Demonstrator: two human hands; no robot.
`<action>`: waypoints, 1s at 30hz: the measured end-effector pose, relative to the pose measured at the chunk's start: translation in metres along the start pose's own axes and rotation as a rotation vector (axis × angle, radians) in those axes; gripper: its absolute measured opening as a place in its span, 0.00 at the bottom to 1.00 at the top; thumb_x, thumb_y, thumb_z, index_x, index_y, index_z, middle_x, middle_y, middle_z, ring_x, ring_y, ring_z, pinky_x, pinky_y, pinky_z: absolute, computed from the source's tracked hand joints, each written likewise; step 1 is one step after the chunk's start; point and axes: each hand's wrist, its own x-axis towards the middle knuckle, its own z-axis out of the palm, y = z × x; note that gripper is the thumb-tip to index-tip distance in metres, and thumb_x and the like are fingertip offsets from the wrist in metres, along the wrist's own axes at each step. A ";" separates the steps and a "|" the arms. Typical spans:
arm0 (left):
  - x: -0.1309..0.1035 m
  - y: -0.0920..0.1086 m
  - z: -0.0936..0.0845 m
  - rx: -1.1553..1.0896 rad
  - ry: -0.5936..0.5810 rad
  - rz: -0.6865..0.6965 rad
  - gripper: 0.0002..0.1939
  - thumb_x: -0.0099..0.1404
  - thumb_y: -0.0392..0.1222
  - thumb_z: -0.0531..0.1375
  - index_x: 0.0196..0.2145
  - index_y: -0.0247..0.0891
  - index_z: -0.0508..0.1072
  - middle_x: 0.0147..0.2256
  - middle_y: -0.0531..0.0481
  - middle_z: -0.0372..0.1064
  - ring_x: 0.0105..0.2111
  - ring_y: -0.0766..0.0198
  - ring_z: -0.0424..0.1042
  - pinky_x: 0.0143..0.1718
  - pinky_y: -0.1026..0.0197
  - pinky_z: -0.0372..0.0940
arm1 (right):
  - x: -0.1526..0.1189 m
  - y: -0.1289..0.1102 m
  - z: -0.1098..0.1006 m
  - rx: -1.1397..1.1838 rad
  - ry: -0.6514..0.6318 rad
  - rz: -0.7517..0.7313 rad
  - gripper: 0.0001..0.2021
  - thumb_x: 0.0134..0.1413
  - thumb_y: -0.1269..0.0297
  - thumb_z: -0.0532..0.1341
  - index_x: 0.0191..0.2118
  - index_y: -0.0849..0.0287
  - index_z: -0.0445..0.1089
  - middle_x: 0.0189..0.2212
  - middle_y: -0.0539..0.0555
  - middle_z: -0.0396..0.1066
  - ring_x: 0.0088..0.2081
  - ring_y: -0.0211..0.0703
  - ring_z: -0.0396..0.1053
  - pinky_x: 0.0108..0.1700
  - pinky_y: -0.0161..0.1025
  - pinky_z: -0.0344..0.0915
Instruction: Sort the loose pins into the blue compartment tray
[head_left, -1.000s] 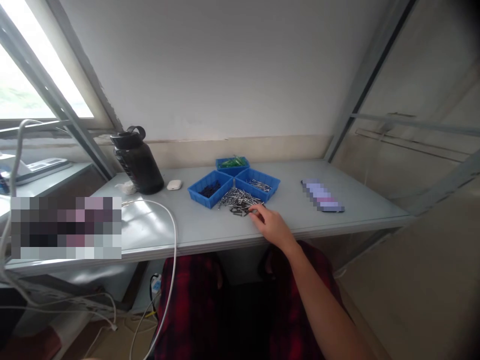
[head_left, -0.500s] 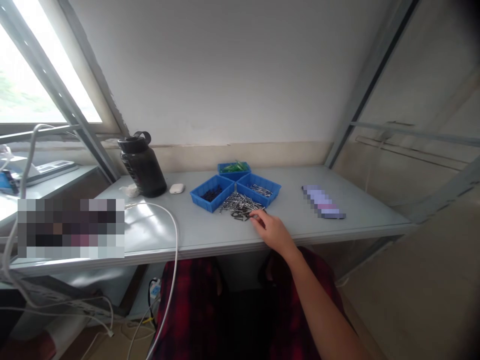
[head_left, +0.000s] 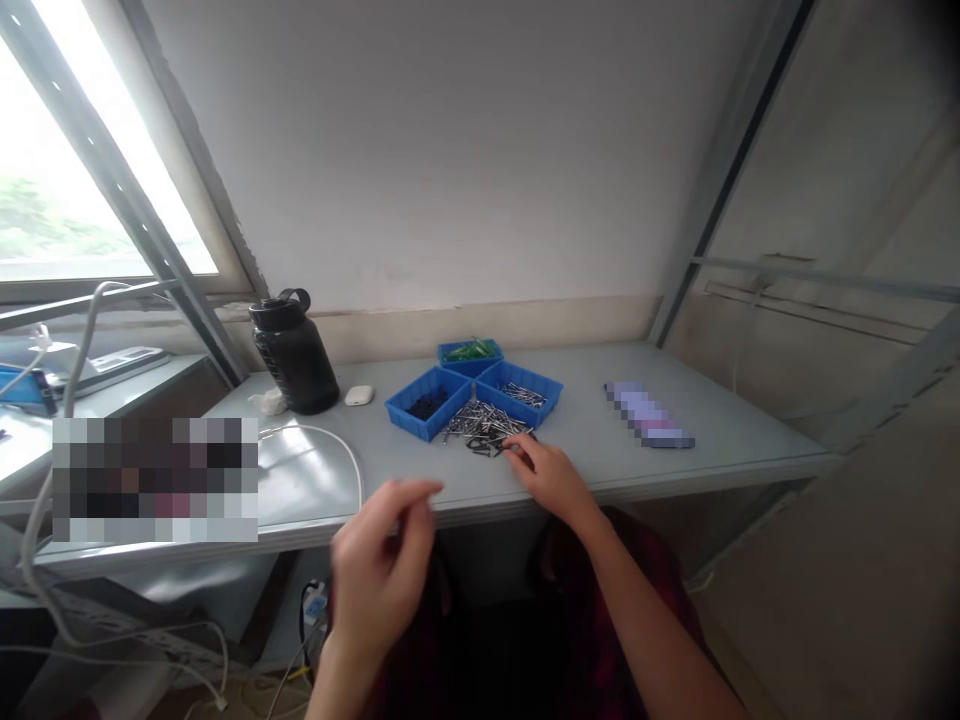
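Observation:
My right hand (head_left: 551,480) is at the front right edge of a loose pile of metal screws (head_left: 487,418). Its thumb and fingertips are pinched together beside some dark pieces (head_left: 486,447); whatever they grip is too small to make out. Over the table's front edge hangs my left hand (head_left: 386,550), slightly blurred, fingers bent, a gap between thumb and forefinger, nothing visible in it. Behind the pile stand three blue bins: the left bin (head_left: 409,425) holds small black pieces, the right bin (head_left: 553,398) silver screws, the back bin (head_left: 466,367) green pieces.
A dark water bottle (head_left: 296,360) and a white earphone case (head_left: 359,396) stand left of the bins. A white cable (head_left: 349,455) crosses the table's left side. Towards the right lies a blurred-out phone-like object (head_left: 649,415). Metal posts (head_left: 720,210) frame the table (head_left: 720,430).
My left hand has come into view from below at the table's front edge. My right hand stays at the pile, still pinched. The view has tilted up slightly.

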 end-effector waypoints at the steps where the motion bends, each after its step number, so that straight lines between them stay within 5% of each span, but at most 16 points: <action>1: 0.003 -0.005 0.007 0.014 -0.042 -0.003 0.11 0.67 0.42 0.54 0.44 0.40 0.72 0.40 0.49 0.71 0.36 0.63 0.71 0.38 0.59 0.68 | 0.000 0.000 0.000 0.007 -0.002 0.007 0.11 0.61 0.60 0.51 0.44 0.52 0.68 0.33 0.51 0.75 0.34 0.44 0.71 0.36 0.37 0.61; 7: 0.041 -0.044 0.065 0.350 -0.246 -0.118 0.11 0.66 0.38 0.50 0.41 0.39 0.72 0.38 0.45 0.71 0.42 0.56 0.70 0.38 0.59 0.64 | 0.006 0.002 -0.001 0.085 -0.042 0.048 0.10 0.60 0.60 0.53 0.43 0.52 0.68 0.31 0.50 0.74 0.33 0.43 0.71 0.37 0.37 0.62; 10: 0.050 -0.055 0.080 0.455 -0.269 -0.181 0.11 0.67 0.39 0.49 0.39 0.37 0.70 0.38 0.42 0.70 0.40 0.53 0.70 0.37 0.57 0.63 | 0.011 0.003 -0.004 0.130 -0.086 0.094 0.10 0.60 0.59 0.53 0.42 0.52 0.68 0.29 0.49 0.73 0.30 0.41 0.69 0.33 0.35 0.61; 30: 0.047 -0.054 0.085 0.615 -0.295 -0.306 0.13 0.69 0.34 0.45 0.38 0.33 0.69 0.34 0.39 0.73 0.36 0.53 0.73 0.34 0.57 0.63 | 0.016 -0.001 0.004 0.068 -0.039 0.079 0.08 0.58 0.59 0.54 0.37 0.53 0.69 0.31 0.49 0.74 0.32 0.41 0.70 0.33 0.35 0.60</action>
